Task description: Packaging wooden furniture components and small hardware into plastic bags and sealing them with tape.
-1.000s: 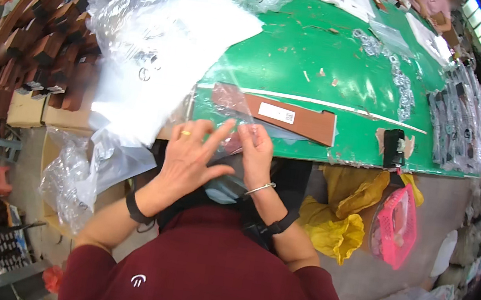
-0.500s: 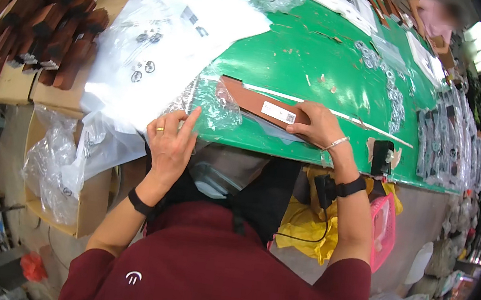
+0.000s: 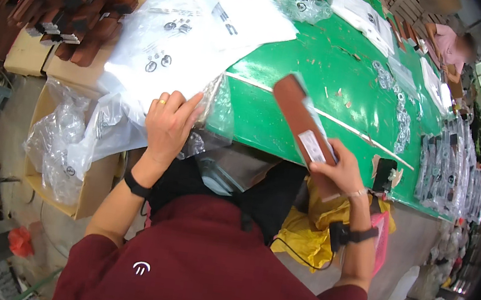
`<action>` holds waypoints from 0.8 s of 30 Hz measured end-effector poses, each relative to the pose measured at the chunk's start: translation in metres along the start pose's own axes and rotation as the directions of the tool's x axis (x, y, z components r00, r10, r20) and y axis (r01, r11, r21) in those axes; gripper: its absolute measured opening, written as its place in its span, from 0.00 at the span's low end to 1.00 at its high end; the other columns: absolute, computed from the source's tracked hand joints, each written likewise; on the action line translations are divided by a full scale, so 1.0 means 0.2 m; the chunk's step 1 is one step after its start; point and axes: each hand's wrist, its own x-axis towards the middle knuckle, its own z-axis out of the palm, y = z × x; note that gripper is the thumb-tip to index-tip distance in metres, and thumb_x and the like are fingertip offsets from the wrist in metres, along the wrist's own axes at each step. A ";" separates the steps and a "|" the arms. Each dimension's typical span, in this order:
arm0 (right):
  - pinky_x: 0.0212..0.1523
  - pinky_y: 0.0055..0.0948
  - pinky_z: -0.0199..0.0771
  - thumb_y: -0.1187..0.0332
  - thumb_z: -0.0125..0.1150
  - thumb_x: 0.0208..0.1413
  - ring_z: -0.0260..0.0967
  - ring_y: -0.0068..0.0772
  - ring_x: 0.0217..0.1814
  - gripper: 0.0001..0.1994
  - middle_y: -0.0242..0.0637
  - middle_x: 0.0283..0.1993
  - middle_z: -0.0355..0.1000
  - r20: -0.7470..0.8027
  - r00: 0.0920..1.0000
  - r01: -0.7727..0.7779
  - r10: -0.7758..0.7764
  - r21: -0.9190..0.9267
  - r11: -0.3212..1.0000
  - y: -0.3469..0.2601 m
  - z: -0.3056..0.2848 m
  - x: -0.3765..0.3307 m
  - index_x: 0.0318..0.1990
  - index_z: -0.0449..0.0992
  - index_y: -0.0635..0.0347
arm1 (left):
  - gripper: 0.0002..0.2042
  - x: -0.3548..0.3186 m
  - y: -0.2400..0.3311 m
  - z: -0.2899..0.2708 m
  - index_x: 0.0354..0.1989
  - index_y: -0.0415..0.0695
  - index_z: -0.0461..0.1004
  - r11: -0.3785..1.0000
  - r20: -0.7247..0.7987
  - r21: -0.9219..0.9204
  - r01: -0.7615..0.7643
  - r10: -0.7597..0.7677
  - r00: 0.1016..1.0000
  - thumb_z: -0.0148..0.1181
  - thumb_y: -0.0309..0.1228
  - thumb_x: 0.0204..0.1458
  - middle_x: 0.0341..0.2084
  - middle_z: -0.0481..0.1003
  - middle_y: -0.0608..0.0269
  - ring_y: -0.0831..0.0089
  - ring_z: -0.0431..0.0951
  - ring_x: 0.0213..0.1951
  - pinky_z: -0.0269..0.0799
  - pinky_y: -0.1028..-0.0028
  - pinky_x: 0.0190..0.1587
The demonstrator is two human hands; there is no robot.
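Observation:
My right hand is closed around the lower part of a reddish-brown, flat wooden piece. The piece is lifted and tilted, its far end pointing up and left over the green table. A white label shows on its face beside my thumb, and something pale runs along its far side. At the table's near edge, my left hand has bent fingers pinched on a crumpled clear plastic bag. Part of that bag hangs over the edge, and my left thumb is mostly hidden.
Printed white plastic bags lie left on the green table. Stacked brown wooden pieces stand far left, above a cardboard box of plastic. Wrapped pieces line the right end; a person sits at far right.
The wooden piece has come up off the table and turned from nearly level to steeply tilted, moving right with my right hand. The clear bag is drawn closer to my left hand.

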 end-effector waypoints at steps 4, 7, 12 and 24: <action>0.50 0.31 0.72 0.52 0.77 0.43 0.73 0.28 0.46 0.32 0.37 0.42 0.76 0.261 0.965 -0.068 -0.022 0.333 0.941 -0.13 0.00 -0.27 0.52 0.75 0.63 | 0.13 0.13 0.07 0.03 0.45 0.46 0.81 0.985 -0.014 -0.172 -0.010 0.007 1.000 0.64 0.33 0.51 0.26 0.66 0.62 0.63 0.69 0.30 0.65 0.66 0.33; 0.49 0.34 0.72 0.46 0.74 0.45 0.76 0.37 0.47 0.34 0.44 0.43 0.77 0.409 0.913 -0.074 0.000 0.165 0.984 -0.20 0.12 -0.35 0.52 0.75 0.64 | 0.13 0.19 0.15 0.05 0.45 0.46 0.81 0.970 -0.002 -0.242 -0.018 0.019 1.000 0.63 0.34 0.52 0.26 0.66 0.61 0.63 0.69 0.30 0.66 0.65 0.33; 0.50 0.34 0.73 0.43 0.69 0.50 0.75 0.35 0.47 0.34 0.45 0.44 0.77 0.403 0.913 -0.173 0.054 0.265 0.949 -0.21 0.37 -0.27 0.53 0.74 0.65 | 0.18 0.17 0.35 0.07 0.49 0.45 0.79 0.957 0.004 -0.221 -0.188 0.194 0.981 0.64 0.35 0.50 0.27 0.69 0.60 0.63 0.73 0.32 0.69 0.65 0.34; 0.58 0.30 0.71 0.63 0.53 0.68 0.65 0.24 0.62 0.22 0.34 0.61 0.68 0.293 0.944 -0.312 0.153 0.639 0.703 -0.31 0.71 -0.12 0.67 0.64 0.56 | 0.18 0.13 0.61 0.03 0.46 0.45 0.78 0.744 0.105 -0.532 -0.404 0.531 0.841 0.63 0.38 0.47 0.25 0.67 0.64 0.68 0.76 0.32 0.72 0.68 0.32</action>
